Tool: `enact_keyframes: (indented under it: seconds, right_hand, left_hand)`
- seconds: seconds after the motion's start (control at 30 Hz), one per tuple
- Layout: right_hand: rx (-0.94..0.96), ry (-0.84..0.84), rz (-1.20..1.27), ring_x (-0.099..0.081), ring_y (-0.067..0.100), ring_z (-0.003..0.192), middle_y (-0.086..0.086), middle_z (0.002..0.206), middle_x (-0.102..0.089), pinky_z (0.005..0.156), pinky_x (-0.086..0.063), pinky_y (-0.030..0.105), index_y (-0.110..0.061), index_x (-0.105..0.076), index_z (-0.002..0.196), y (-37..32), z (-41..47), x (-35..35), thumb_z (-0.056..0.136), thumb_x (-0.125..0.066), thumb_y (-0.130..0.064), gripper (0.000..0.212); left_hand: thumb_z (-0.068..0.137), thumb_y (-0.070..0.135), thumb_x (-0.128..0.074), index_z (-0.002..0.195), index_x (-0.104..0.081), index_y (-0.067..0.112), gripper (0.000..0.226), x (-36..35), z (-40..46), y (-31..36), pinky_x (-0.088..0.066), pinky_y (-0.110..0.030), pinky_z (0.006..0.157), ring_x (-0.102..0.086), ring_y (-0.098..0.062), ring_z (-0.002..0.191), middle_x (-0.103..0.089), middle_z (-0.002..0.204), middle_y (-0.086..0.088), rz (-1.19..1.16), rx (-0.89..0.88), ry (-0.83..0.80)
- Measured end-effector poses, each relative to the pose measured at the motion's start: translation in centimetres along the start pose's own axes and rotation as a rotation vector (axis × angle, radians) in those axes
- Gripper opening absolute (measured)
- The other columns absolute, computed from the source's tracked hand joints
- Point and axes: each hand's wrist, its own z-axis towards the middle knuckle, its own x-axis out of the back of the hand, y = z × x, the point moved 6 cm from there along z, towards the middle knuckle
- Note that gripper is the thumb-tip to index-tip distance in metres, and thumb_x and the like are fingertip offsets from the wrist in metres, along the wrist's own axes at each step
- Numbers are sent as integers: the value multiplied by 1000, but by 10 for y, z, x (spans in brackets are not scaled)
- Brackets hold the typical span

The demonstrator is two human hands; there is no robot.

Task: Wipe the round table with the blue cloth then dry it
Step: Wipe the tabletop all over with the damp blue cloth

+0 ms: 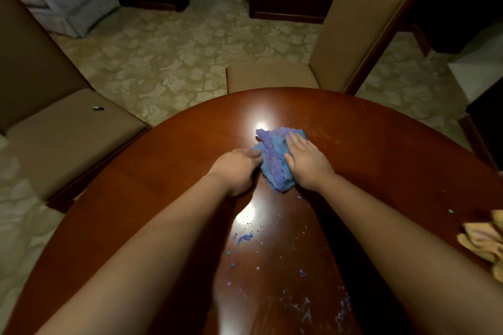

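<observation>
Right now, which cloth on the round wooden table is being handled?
The crumpled blue cloth: the right hand lies flat on it, the left hand touches its edge. The pale peach cloth lies untouched.

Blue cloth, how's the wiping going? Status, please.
Right hand flat on cloth; left hand at its edge, grip unclear. Table has blue specks nearside. Beige rag at right edge.

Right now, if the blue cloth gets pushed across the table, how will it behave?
Probably floppy: the blue cloth lies crumpled in folds under the flat right hand. Likely slides easily on the glossy table. It seems to shed: blue bits lie scattered nearer the person.
</observation>
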Motion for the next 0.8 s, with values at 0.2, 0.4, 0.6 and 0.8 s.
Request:
enact_keyframes:
  seconds: [0.2, 0.4, 0.6, 0.8]
  right_hand:
    - [65, 4, -82, -9, 19, 146, 4, 160, -10, 113, -11, 28, -15, -25, 150, -17, 15, 21, 105, -30, -28, 48]
    - [105, -74, 42, -24, 25, 142, 11, 154, -27, 111, -19, 27, -11, -36, 145, -31, 12, 12, 102, -37, -21, 45]
    - [207, -153, -91, 7, 17, 147, 6, 160, 5, 118, 4, 28, -13, -2, 153, -25, 5, -4, 105, -21, -31, 55]
    - [340, -164, -196, 7, 13, 147, 3, 160, 5, 118, 4, 27, -13, -1, 152, -15, 19, 4, 105, -23, -28, 55]
  left_hand:
    - [81, 22, -37, 116, -60, 15, 42, 2, -23, -1, -41, -31, 96, -51, -27, 116, -60, 121, -3, 178, -119, -36]
    - [63, 22, -30, 118, -66, 17, 66, 2, -44, 5, -44, -33, 93, -54, -26, 115, -64, 120, -5, 6, -111, -26]
    - [90, 15, -38, 129, -56, 9, 44, 21, -25, -14, -32, -29, 106, -46, -26, 128, -52, 138, -11, -188, 64, 180]
    - [101, 24, -33, 121, -52, 14, 30, -1, 11, -13, -28, -35, 108, -49, -24, 121, -52, 131, -5, -98, 70, 2]
